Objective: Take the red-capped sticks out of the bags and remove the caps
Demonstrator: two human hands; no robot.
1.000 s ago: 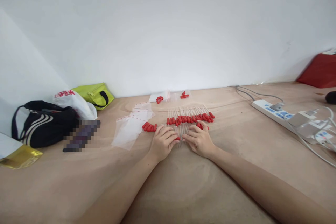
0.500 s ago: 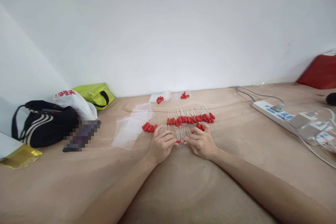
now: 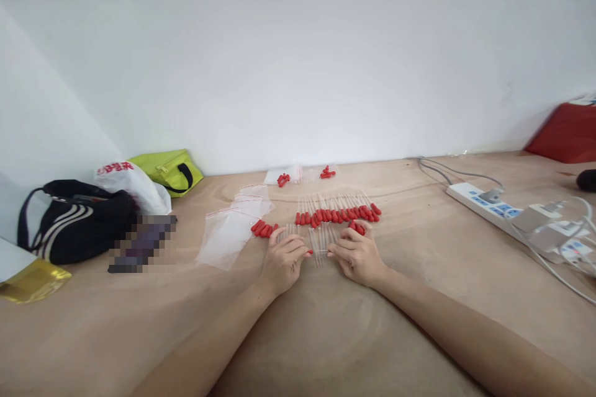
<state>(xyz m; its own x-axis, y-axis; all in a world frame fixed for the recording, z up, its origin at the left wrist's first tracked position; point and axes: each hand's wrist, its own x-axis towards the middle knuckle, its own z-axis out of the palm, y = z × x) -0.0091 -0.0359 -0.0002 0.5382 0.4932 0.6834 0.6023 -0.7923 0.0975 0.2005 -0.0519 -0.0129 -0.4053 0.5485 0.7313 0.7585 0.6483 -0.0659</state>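
My left hand (image 3: 285, 260) is closed in a pinch, with a small red rubber bulb (image 3: 310, 252) showing at its fingertips. Facing it, my right hand (image 3: 357, 255) has its fingertips closed on a thin glass dropper tube (image 3: 325, 251), which points at the bulb. Bulb and tube look slightly apart. Under and between the hands lie loose glass tubes (image 3: 318, 239). More red bulbs (image 3: 356, 227) show by the right fingers; whether they are held is unclear. Loose bulbs (image 3: 263, 229) lie left of my left hand. Beyond, a row of droppers (image 3: 335, 216) has red bulbs toward me.
Clear zip bags (image 3: 228, 239) lie at left; farther back, bags (image 3: 302, 173) carry red bulbs. A black bag (image 3: 88, 223), white plastic bag (image 3: 135, 186) and green pouch (image 3: 172, 170) stand left. At right are a power strip (image 3: 479, 198) with chargers and cables, and a red object (image 3: 565, 133).
The red bulb has gone left with my left fingertips, away from the tube end in my right hand. A small gap now shows there. The view has shifted slightly.
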